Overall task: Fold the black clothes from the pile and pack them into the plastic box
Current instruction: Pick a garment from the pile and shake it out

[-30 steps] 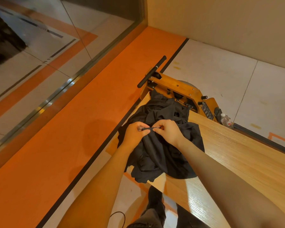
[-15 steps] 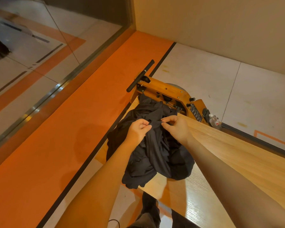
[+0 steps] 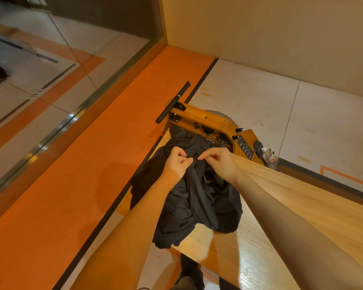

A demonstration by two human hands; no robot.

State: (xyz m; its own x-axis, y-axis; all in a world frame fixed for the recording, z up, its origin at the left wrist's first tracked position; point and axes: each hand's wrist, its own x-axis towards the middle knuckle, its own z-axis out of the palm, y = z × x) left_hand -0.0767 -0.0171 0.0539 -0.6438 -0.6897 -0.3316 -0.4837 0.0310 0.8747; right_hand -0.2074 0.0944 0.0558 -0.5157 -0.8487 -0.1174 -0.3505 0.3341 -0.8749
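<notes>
The pile of black clothes (image 3: 189, 191) lies bunched at the near corner of the wooden table (image 3: 302, 206), with part of it drooping over the table's left edge and a lower corner hanging off the front edge. You can expect it to handle as light, thin, limp fabric — it holds no shape and looks a little slick, so it will likely slide and sag wherever you let go. A seam or hem at the top of a garment looks the best place to grip, since a firm edge lets the rest hang free of the pile.

Your left hand (image 3: 177, 162) has its fingers curled, thumb and forefinger pinching a fold of black cloth at the top of the heap. Your right hand (image 3: 220, 162) hovers just beside it, fingers bent and fingertips drawn together over the same ridge of cloth — whether they actually grip the fabric I cannot tell. Both forearms reach forward from the bottom of the view, wrists close together above the pile.

No plastic box shows in view.
</notes>
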